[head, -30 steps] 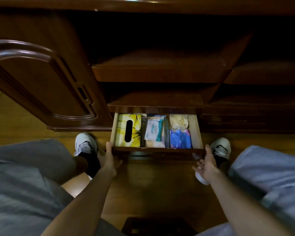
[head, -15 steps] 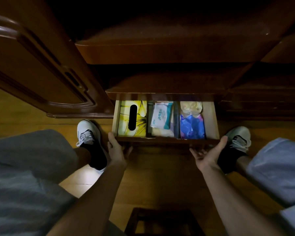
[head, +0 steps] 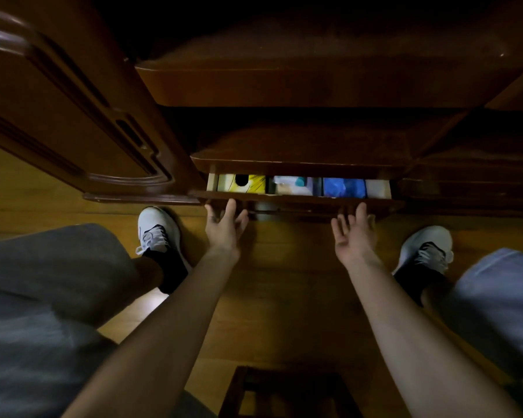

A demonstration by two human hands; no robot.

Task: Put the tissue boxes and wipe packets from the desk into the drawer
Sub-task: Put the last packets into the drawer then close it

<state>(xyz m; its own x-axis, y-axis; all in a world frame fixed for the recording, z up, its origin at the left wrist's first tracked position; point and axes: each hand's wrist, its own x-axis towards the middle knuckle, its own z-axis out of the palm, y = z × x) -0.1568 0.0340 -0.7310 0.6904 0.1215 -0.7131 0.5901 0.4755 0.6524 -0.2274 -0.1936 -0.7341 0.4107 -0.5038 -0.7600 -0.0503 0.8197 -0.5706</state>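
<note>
A view from a person's head, looking down at a dim wooden floor (head: 284, 297) in front of a dark wooden desk. At far left, an open cabinet door (head: 73, 122) angles outward. Below it, a white sneaker sits on the floor beside a grey-clad knee.

Next, the left hand (head: 225, 226) reaches forward, fingers spread apart and empty, fingertips touching the front panel of the bottom drawer (head: 299, 198). The flat, spread pose suits pushing rather than gripping.

The drawer is nearly shut; only a narrow strip of its inside shows. In that strip, from left: a yellow tissue box (head: 248, 184) with a dark oval slot, a pale wipe packet (head: 293, 185) with a teal mark, then a blue packet (head: 343, 187). All lie inside the drawer, side by side.

The right hand (head: 355, 233) mirrors the left, palm up, fingers apart, empty, tips at the drawer front. Two hands, one near each end, probably keep the drawer sliding straight. At far right, the second sneaker and a pale trouser leg.
</note>
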